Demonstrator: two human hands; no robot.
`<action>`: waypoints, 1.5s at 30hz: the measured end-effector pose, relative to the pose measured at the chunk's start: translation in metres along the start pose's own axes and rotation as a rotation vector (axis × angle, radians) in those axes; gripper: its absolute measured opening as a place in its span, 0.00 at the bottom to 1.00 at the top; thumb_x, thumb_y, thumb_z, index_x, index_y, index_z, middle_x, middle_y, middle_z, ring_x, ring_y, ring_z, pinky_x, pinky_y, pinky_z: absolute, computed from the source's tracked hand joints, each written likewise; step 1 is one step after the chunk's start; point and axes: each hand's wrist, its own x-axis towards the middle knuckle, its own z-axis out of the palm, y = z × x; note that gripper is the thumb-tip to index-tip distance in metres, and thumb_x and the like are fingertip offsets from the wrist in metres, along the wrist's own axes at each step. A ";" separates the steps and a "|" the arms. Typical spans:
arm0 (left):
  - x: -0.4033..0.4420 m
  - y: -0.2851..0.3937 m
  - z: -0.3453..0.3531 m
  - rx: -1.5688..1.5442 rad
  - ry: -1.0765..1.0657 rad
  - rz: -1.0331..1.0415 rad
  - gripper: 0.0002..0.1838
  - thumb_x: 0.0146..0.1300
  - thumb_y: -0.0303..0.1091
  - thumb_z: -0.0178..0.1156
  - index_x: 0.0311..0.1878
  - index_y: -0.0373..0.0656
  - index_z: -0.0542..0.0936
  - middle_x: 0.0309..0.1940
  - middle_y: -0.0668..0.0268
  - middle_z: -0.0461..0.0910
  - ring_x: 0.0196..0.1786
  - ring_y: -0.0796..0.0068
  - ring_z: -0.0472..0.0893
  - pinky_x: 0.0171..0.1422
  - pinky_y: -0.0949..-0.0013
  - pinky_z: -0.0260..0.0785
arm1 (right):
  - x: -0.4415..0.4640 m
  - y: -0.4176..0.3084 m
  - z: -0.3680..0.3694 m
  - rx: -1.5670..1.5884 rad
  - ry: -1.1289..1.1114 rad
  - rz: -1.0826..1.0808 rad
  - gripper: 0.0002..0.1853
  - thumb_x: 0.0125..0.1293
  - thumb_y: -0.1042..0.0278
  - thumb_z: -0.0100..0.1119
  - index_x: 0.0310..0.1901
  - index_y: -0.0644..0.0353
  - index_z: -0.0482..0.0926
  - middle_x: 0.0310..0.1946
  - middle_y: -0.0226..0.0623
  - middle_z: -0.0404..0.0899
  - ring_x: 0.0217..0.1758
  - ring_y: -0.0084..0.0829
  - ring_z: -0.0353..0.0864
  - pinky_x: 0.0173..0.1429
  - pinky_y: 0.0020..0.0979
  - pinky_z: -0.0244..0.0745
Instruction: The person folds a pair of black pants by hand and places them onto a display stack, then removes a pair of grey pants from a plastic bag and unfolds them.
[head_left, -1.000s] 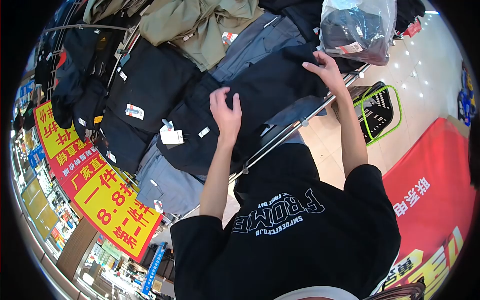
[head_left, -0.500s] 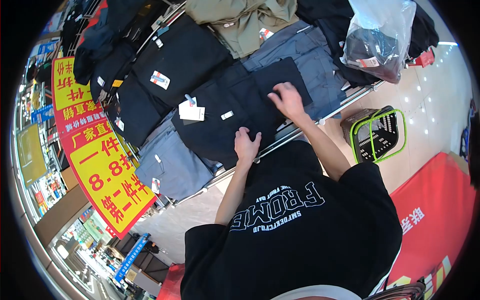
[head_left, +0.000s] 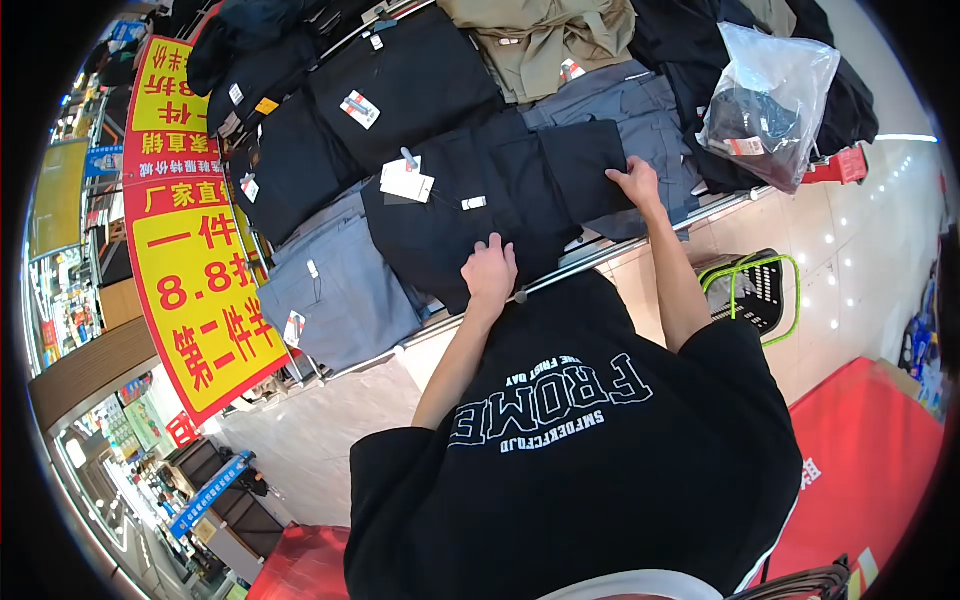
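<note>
Folded black trousers (head_left: pixel 420 235) lie across the front of the rack, with white paper tags (head_left: pixel 407 183) and a small white label (head_left: pixel 474 203) on them. My left hand (head_left: pixel 490 270) is on their near edge, fingers bent and closed against the cloth. At the right end, my right hand (head_left: pixel 637 185) grips the edge of the folded leg section, thumb on top and other fingers partly hidden. Grey trousers (head_left: pixel 335 290) lie to the left, and more grey trousers (head_left: pixel 650 120) lie behind and beneath the right end of the black pair.
More black trousers (head_left: pixel 400 90) and a khaki garment (head_left: pixel 550 40) lie farther back. A clear plastic bag (head_left: pixel 775 100) with dark clothing rests at the right. A metal rail (head_left: pixel 450 322) edges the rack. On the floor stands a green-rimmed basket (head_left: pixel 797 300); yellow-and-red signs (head_left: pixel 205 290) hang left.
My right hand has moved right from above the folded leg section to its edge and closed on it. My left hand's fingers have drawn in on the cloth. The view has shifted slightly.
</note>
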 end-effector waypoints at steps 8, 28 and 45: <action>-0.009 -0.022 0.001 -0.177 0.086 -0.044 0.17 0.53 0.22 0.55 0.48 0.44 0.70 0.39 0.53 0.69 0.40 0.50 0.77 0.42 0.52 0.72 | -0.052 -0.106 0.013 0.295 -0.188 -0.450 0.19 0.47 0.59 0.69 0.28 0.63 0.69 0.23 0.46 0.73 0.28 0.46 0.74 0.35 0.40 0.70; -0.029 0.006 -0.115 -0.520 0.385 0.088 0.17 0.53 0.17 0.51 0.47 0.41 0.75 0.39 0.53 0.70 0.38 0.51 0.76 0.39 0.58 0.69 | -0.096 -0.235 0.164 -0.041 -0.603 -0.330 0.23 0.51 0.59 0.66 0.46 0.64 0.78 0.42 0.56 0.80 0.48 0.50 0.81 0.53 0.43 0.77; -0.013 0.036 -0.100 -0.482 0.211 0.115 0.20 0.47 0.13 0.52 0.45 0.38 0.73 0.40 0.53 0.67 0.40 0.51 0.76 0.43 0.54 0.72 | -0.065 -0.226 0.173 0.329 -0.775 -0.192 0.28 0.62 0.49 0.54 0.55 0.65 0.73 0.49 0.48 0.79 0.55 0.42 0.78 0.59 0.37 0.72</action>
